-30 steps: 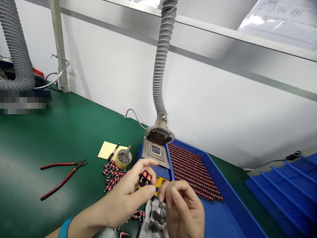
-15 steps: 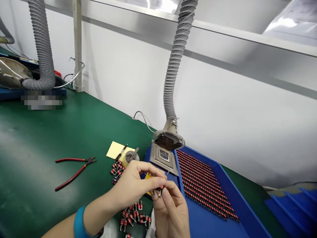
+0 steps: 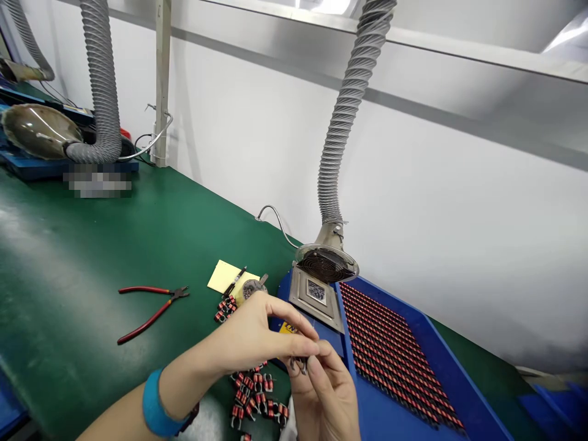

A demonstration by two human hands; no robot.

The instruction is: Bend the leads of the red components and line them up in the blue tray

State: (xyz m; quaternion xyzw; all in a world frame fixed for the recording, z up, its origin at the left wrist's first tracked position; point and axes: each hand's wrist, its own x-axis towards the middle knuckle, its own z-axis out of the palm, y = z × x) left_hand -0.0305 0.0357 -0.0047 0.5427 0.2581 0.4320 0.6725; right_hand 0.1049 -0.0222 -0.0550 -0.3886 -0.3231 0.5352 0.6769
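Between my two hands, in front of the blue machine, is a small coil (image 3: 299,365) with bare wire leads, mostly covered by fingers. My left hand (image 3: 269,334), with a blue band on its wrist, pinches it from above. Thumb and fingers of my right hand (image 3: 328,392) close on it from below. Under my left forearm lies a loose pile of red and black coils (image 3: 252,395) with bent leads. A smaller cluster of coils (image 3: 225,309) sits beyond my left wrist.
A blue tray (image 3: 463,373) at right holds many rows of coils (image 3: 395,349). Behind my hands stands a solder pot (image 3: 316,293) under an extraction hood (image 3: 327,262). Red-handled cutters (image 3: 154,311), yellow paper (image 3: 220,277), a pen (image 3: 235,282) and a round container (image 3: 252,286) lie leftward.
The whole view has shifted, so the bench things appear farther right. Both hands keep their pinch; the coil has turned slightly, with less red showing.
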